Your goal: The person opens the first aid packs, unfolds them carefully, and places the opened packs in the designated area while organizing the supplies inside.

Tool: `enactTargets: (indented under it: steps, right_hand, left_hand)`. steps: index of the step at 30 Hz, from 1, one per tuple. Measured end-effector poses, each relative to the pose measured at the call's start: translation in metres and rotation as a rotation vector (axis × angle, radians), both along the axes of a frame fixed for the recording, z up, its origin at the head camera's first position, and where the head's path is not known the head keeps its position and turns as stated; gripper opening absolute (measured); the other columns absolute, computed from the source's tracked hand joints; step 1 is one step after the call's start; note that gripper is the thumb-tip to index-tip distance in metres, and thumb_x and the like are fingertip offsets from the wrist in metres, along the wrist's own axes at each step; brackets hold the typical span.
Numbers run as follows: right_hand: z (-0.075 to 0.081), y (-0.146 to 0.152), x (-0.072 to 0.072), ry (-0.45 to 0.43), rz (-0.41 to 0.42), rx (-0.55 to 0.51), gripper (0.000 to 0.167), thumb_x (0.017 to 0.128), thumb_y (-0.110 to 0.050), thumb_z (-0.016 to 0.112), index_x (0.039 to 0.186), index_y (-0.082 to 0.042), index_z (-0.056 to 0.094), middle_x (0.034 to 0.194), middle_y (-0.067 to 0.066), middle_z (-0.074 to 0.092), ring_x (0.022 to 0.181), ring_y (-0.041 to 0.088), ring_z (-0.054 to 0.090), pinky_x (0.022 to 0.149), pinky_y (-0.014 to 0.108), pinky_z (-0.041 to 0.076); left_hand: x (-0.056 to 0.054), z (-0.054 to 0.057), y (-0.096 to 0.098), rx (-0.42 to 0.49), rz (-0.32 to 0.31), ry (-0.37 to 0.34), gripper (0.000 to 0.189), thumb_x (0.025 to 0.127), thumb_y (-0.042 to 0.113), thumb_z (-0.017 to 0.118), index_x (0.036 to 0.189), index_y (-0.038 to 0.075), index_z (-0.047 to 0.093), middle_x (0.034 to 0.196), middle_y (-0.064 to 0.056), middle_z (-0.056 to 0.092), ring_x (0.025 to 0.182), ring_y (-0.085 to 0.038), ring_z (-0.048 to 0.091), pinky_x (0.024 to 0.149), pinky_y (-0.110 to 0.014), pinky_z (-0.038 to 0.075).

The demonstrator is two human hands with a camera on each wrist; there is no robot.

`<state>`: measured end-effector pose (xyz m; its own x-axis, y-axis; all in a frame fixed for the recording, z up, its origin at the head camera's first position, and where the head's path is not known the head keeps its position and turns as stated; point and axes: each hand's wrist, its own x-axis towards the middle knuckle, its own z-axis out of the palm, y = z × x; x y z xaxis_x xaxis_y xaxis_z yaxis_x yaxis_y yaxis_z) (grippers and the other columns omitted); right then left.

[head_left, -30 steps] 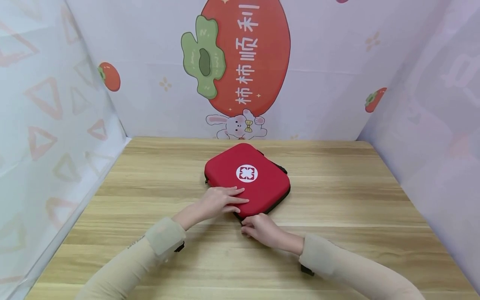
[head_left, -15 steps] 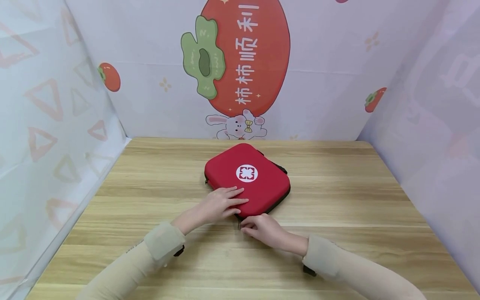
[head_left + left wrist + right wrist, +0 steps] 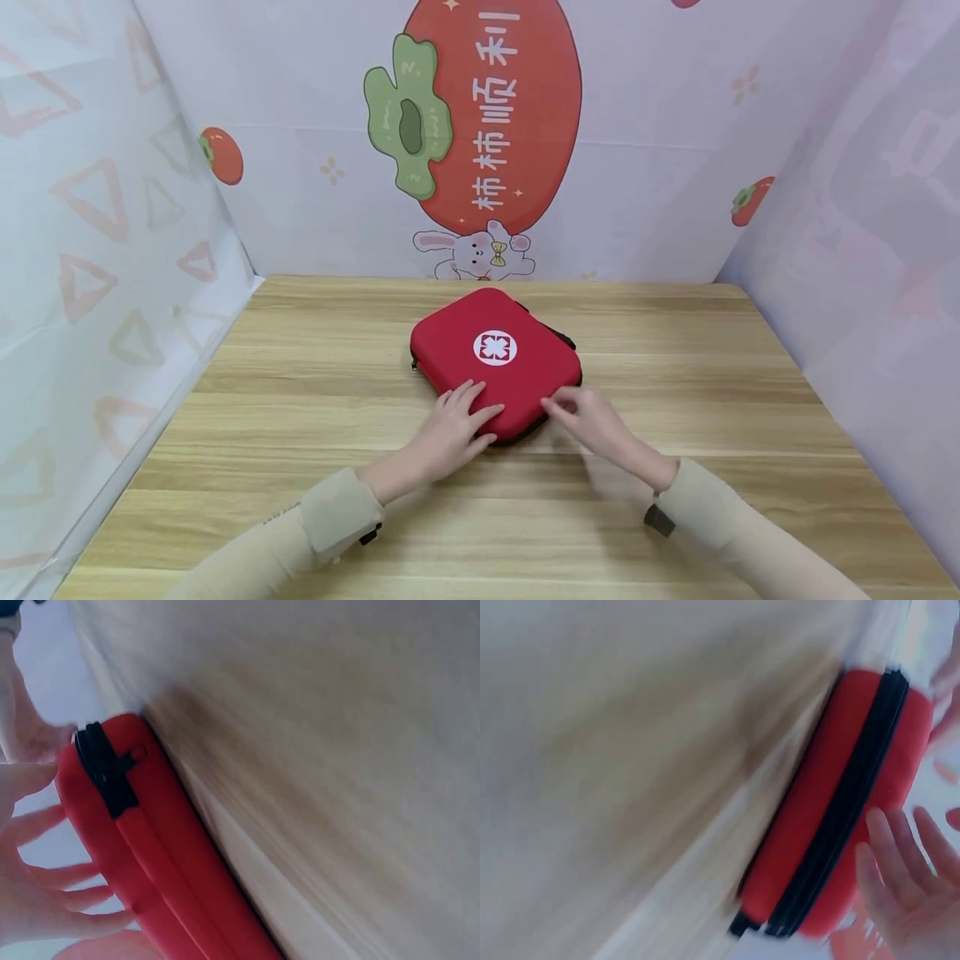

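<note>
Case (image 3: 528,387), red, lies flat on the bench (image 3: 300,383), close to the far edge and about midway between the left and right edges. It sits askew: one corner points toward the bench's near edge, the opposite one just short of the far edge. White round badge (image 3: 495,347) faces up.

My left hand (image 3: 442,429) rests on the case beside its near corner, fingers spread and fairly straight; touching, not grasping.

My right hand (image 3: 596,421) is at the case's side facing the bench's near right corner, thumb and forefinger close together by the zip (image 3: 847,796). I cannot tell whether they grasp anything.

Left wrist view: a zip pull (image 3: 120,765) lies against the case's side near that near corner. Black handle (image 3: 558,336) on the side toward the bench's far right corner. Beyond the far edge, a backdrop (image 3: 645,192) printed with persimmons and a rabbit.
</note>
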<state>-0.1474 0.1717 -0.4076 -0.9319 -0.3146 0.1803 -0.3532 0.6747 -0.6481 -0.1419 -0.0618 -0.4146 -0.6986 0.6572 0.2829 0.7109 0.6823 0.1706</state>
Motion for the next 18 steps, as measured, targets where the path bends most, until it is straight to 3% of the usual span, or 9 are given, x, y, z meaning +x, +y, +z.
enactTargets:
  steps: [4, 7, 13, 18]
  right_hand:
    - [-0.002, 0.016, -0.021, 0.089, -0.121, -0.089, 0.012, 0.085, -0.013, 0.057, 0.085, -0.002, 0.060, 0.078, 0.005, 0.059, 0.071, 0.016, 0.055, 0.062, 0.026, 0.047]
    - [-0.006, 0.026, -0.039, 0.092, -0.163, -0.150, 0.018, 0.086, -0.012, 0.055, 0.096, 0.003, 0.057, 0.089, 0.013, 0.056, 0.079, 0.024, 0.054, 0.069, 0.033, 0.047]
    - [-0.014, 0.037, -0.061, -0.096, -0.122, -0.155, 0.048, 0.090, -0.026, 0.051, 0.128, 0.002, 0.040, 0.118, 0.023, 0.045, 0.101, 0.034, 0.050, 0.084, 0.044, 0.043]
    - [-0.019, 0.039, -0.065, -0.213, -0.087, -0.173, 0.057, 0.090, -0.034, 0.049, 0.134, -0.001, 0.034, 0.130, 0.023, 0.039, 0.113, 0.038, 0.043, 0.092, 0.046, 0.038]
  left_hand:
    - [0.006, -0.006, 0.007, -0.052, 0.044, -0.044, 0.051, 0.082, 0.033, 0.060, 0.128, 0.016, 0.047, 0.133, -0.021, 0.034, 0.124, -0.038, 0.028, 0.094, -0.055, 0.030]
    - [0.008, -0.009, 0.012, -0.080, 0.068, -0.081, 0.056, 0.083, 0.036, 0.058, 0.133, 0.017, 0.040, 0.137, -0.021, 0.028, 0.127, -0.039, 0.022, 0.095, -0.059, 0.026]
    - [0.008, -0.013, 0.017, -0.121, 0.093, -0.107, 0.062, 0.083, 0.039, 0.057, 0.137, 0.019, 0.034, 0.140, -0.020, 0.024, 0.129, -0.039, 0.017, 0.095, -0.063, 0.021]
    - [0.007, -0.017, 0.019, -0.117, 0.084, -0.103, 0.063, 0.083, 0.037, 0.059, 0.137, 0.021, 0.033, 0.141, -0.018, 0.023, 0.129, -0.038, 0.015, 0.093, -0.066, 0.018]
